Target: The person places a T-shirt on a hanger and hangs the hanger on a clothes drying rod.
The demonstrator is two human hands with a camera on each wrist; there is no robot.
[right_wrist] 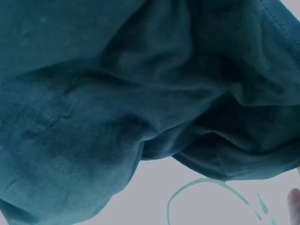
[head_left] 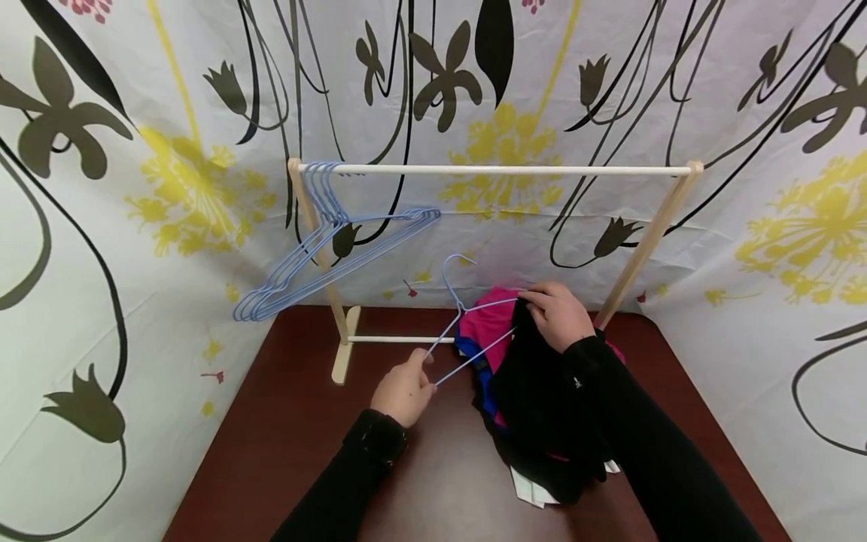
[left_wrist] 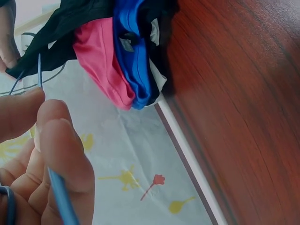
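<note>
My left hand [head_left: 406, 388] pinches the lower corner of a light blue wire hanger [head_left: 467, 331] just above the dark wooden table [head_left: 305, 452]. In the left wrist view my fingers [left_wrist: 56, 154] curl round the blue wire [left_wrist: 61, 197]. My right hand [head_left: 558, 315] grips the top of a black garment [head_left: 542, 406] at the hanger's far end. Pink [head_left: 491, 320] and blue [head_left: 474, 360] clothes lie under it in a pile; the left wrist view shows them as pink cloth [left_wrist: 101, 65] and blue cloth [left_wrist: 136, 56]. Dark cloth [right_wrist: 117, 93] fills the right wrist view.
A small wooden clothes rack [head_left: 494, 170] stands at the table's back, with several blue hangers [head_left: 325, 256] hung at its left end. A flowered sheet [head_left: 135, 188] walls in the table on three sides. A white item [head_left: 531, 489] peeks from under the pile.
</note>
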